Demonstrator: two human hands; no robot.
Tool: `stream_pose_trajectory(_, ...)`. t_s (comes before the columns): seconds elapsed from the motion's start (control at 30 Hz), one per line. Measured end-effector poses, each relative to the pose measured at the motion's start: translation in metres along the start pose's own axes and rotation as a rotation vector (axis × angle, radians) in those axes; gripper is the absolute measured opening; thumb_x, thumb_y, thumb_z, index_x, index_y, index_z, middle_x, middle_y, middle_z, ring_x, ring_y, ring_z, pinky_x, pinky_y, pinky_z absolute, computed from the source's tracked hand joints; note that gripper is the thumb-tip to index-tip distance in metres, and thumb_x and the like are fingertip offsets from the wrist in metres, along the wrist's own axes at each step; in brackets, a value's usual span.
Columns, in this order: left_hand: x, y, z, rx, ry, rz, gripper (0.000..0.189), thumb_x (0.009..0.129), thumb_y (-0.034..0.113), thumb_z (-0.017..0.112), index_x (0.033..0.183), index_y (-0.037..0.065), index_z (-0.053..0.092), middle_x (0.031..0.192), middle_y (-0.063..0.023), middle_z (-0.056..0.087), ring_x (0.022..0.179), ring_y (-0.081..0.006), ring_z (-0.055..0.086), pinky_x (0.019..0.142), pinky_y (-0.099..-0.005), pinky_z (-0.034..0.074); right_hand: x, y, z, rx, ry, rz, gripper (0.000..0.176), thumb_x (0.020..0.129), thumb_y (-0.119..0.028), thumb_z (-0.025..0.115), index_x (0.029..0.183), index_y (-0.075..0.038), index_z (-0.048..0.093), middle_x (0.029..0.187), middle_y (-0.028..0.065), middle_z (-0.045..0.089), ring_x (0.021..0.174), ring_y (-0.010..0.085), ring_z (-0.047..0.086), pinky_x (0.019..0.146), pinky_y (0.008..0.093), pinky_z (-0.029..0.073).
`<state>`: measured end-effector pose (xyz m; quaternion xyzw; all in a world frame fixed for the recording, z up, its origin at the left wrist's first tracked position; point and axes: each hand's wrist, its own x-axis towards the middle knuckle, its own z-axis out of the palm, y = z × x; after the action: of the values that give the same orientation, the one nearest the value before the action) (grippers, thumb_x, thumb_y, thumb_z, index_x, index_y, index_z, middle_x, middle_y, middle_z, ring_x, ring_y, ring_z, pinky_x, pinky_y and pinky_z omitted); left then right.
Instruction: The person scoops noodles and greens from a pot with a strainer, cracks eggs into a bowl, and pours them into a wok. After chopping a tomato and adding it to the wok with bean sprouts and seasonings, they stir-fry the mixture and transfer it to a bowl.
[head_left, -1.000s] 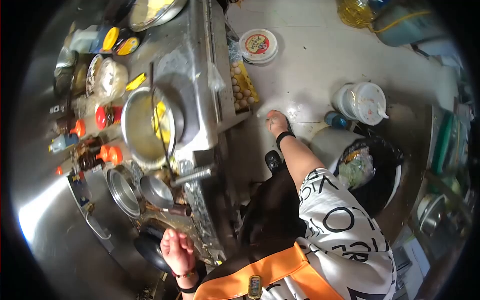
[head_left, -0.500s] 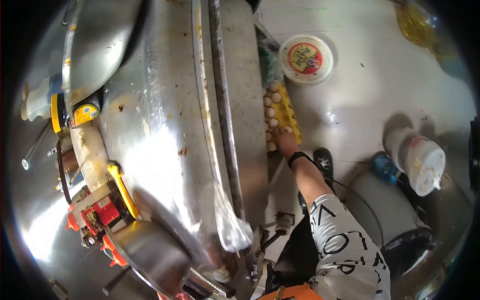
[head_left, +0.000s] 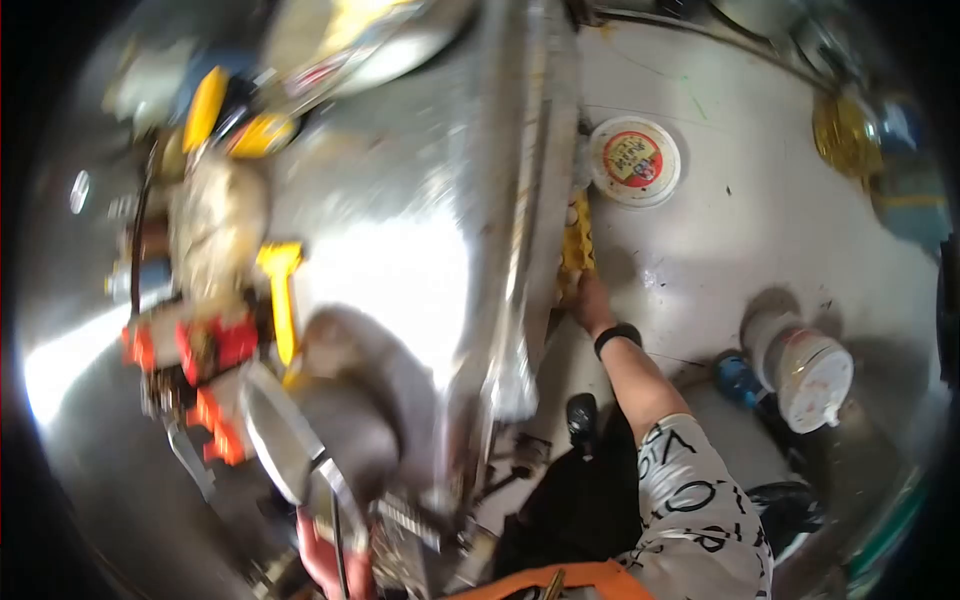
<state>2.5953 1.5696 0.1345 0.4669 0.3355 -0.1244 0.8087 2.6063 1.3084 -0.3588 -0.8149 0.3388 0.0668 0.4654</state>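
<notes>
My right hand (head_left: 588, 298) reaches down past the counter edge to the near end of a yellow egg tray (head_left: 577, 240). Its fingers look bent together; blur and the edge hide what they hold. The counter covers much of the tray. My left hand (head_left: 335, 562) has come in at the bottom left, blurred, its fingers around the thin handle of a metal utensil (head_left: 280, 432). That utensil's round rim lies beside a metal pan (head_left: 350, 425) on the steel counter (head_left: 370, 170).
A round lidded tub (head_left: 635, 162) stands on the floor beyond the tray. At the right are a white bucket (head_left: 815, 380) and a blue bottle (head_left: 738, 380). On the counter lie a yellow-handled tool (head_left: 282, 300) and a red burner part (head_left: 215, 345). A clear plastic bag (head_left: 513, 385) hangs at the edge.
The view has shifted, and the counter edge now hides more of the egg tray and its eggs. My left hand has come into view at the metal utensil. My right hand remains by the tray.
</notes>
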Motion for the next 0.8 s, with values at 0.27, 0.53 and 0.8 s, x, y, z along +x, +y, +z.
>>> stream_pose_trajectory(0.27, -0.008, 0.009, -0.031, -0.052, -0.429, -0.158, 0.037, 0.091, 0.024, 0.045, 0.122, 0.004, 0.046, 0.122, -0.0108, 0.053, 0.113, -0.0272, 0.049, 0.097, -0.0442, 0.036, -0.183, -0.118, -0.225, 1.286, 0.041, 0.016, 0.03, 0.082, -0.004, 0.05, 0.111, -0.004, 0.051, 0.096, 0.0066, 0.057, 0.08, 0.0142, 0.055, 0.069, 0.0248, 0.047)
stream_pose_trajectory(0.53, -0.053, -0.014, -0.039, 0.147, -0.661, -0.253, 0.028, 0.089, 0.022, 0.049, 0.113, 0.007, 0.048, 0.104, -0.0043, 0.056, 0.072, -0.0135, 0.059, 0.046, -0.0252, 0.046, -0.401, -0.303, -0.343, -0.248, 0.46, -0.941, 0.039, 0.076, -0.004, 0.064, 0.111, -0.001, 0.046, 0.099, 0.0152, 0.052, 0.083, 0.0277, 0.056, 0.07, 0.0317, 0.047)
stream_pose_trajectory(0.8, -0.127, -0.035, -0.046, 0.189, -0.842, -0.389, 0.023, 0.092, 0.02, 0.045, 0.112, 0.01, 0.048, 0.097, -0.0047, 0.06, 0.07, -0.0148, 0.061, 0.046, -0.0248, 0.048, -0.504, -0.286, -0.35, -0.199, 0.448, -0.738, 0.039, 0.076, -0.005, 0.064, 0.109, 0.001, 0.044, 0.102, 0.0198, 0.048, 0.09, 0.0351, 0.052, 0.078, 0.0361, 0.044)
